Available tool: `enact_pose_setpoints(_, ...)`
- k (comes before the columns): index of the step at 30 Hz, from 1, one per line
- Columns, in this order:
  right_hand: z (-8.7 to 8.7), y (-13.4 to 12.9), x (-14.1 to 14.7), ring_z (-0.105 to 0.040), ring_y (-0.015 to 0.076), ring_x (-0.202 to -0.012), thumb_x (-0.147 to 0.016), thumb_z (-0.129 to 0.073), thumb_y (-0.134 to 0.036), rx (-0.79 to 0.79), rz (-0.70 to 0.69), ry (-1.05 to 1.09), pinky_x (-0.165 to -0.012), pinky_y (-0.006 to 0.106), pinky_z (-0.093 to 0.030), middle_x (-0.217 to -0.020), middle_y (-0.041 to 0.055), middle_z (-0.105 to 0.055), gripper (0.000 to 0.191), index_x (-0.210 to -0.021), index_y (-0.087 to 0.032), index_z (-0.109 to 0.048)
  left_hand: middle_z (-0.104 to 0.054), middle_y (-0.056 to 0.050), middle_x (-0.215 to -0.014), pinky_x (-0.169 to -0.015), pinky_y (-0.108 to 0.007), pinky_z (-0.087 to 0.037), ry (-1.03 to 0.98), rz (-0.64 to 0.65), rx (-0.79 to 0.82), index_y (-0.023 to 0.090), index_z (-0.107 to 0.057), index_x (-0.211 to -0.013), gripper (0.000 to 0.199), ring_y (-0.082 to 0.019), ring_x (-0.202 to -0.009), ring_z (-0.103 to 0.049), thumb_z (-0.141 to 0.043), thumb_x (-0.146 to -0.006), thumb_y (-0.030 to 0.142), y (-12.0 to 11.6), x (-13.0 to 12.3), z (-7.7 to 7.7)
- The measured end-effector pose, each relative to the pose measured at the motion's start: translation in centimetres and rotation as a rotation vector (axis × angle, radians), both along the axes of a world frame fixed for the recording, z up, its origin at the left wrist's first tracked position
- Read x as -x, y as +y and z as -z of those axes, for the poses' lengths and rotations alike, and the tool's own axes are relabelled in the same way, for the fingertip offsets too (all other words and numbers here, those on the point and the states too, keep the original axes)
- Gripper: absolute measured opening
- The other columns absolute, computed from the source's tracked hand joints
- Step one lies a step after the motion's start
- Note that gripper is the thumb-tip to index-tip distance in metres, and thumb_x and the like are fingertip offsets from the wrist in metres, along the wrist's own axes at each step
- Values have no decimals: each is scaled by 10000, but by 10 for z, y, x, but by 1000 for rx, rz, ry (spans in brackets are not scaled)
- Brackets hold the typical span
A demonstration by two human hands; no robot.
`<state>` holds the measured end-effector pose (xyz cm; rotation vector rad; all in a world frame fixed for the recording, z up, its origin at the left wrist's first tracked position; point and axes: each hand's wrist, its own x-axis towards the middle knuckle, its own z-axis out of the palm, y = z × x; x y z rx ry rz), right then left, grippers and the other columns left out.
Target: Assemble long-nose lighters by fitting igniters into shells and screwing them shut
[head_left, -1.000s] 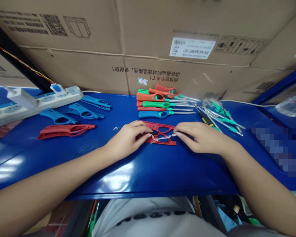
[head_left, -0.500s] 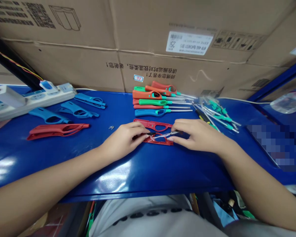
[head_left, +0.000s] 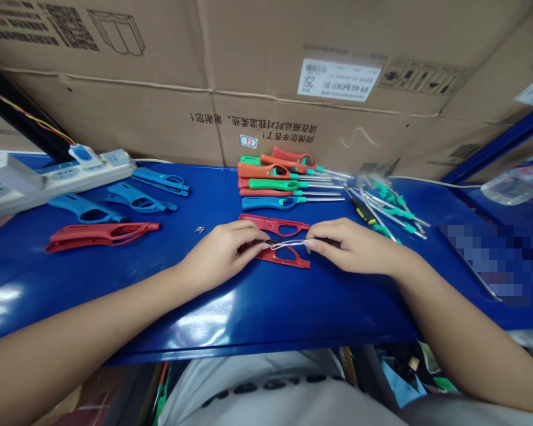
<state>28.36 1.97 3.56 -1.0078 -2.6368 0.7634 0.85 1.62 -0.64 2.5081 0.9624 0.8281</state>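
My left hand [head_left: 231, 251] is closed, its thumb and forefinger pinching a small dark part at one end of some thin white wires [head_left: 288, 243]. My right hand [head_left: 355, 244] pinches the other end of these wires, and a dark, slim piece shows between its fingers, mostly hidden. Two red lighter handle halves lie on the blue table beneath: the far half [head_left: 273, 224] shows its hollow inner side, and the near half [head_left: 295, 258] is partly covered by my left fingertips. A few tiny screws [head_left: 199, 229] lie left of my left hand.
Assembled lighters [head_left: 270, 203] are stacked behind my hands. Metal lighter tubes with green parts [head_left: 395, 207] and a black-yellow screwdriver [head_left: 363, 210] lie at right. Blue handle shells [head_left: 86, 208] and a red shell [head_left: 102, 235] lie left, near a power strip [head_left: 62, 177].
My right fingers have shifted along the wires, which now run straighter between both hands. The metal tip seen by my right hand is now hidden. My left hand keeps its pinch.
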Motion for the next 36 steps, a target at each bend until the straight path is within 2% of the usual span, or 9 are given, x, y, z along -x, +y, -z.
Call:
enact_pose_setpoints(4,-2,1,-2,-597,173,-811,-1040,-424,-298,56,-51,-34,-767,302,-445,-900,58,-688,307,-911,-174,-673,-730,-59,-985,-817,-299,-558,16,6,4,156,-717,-1052,143,-186,-907,-693,-606,-968,189,0,1,1)
enact_pose_setpoints(8,-3,1,-3,-634,193,-919,-1031,-441,-288,69,-60,-26,-831,321,-470,-1041,80,-705,270,-1051,-185,-689,-729,-55,-970,-812,-300,-556,19,5,2,156,-715,-1040,132,-186,-894,-692,-613,-966,194,0,1,2)
enact_pose_setpoints(16,-6,0,-6,-582,174,-800,-983,-528,-306,66,1,-85,-707,296,-440,-930,67,-663,190,-937,-169,-652,-728,-56,-981,-801,-297,-551,21,-1,9,164,-722,-1033,136,-185,-893,-691,-607,-969,199,0,1,2)
enact_pose_setpoints(28,-1,2,-10,-579,159,-759,-886,-640,-219,90,11,-161,-649,268,-427,-895,45,-676,41,-897,-183,-657,-736,-66,-973,-772,-304,-554,31,-7,37,174,-739,-1022,157,-191,-872,-692,-601,-968,227,-1,1,1)
enact_pose_setpoints(36,-3,2,-8,-611,143,-721,-898,-663,-265,124,-6,-186,-644,257,-449,-857,37,-687,97,-870,-176,-688,-746,-53,-963,-760,-287,-549,53,-22,5,178,-741,-1032,156,-191,-879,-702,-603,-967,211,-3,0,2)
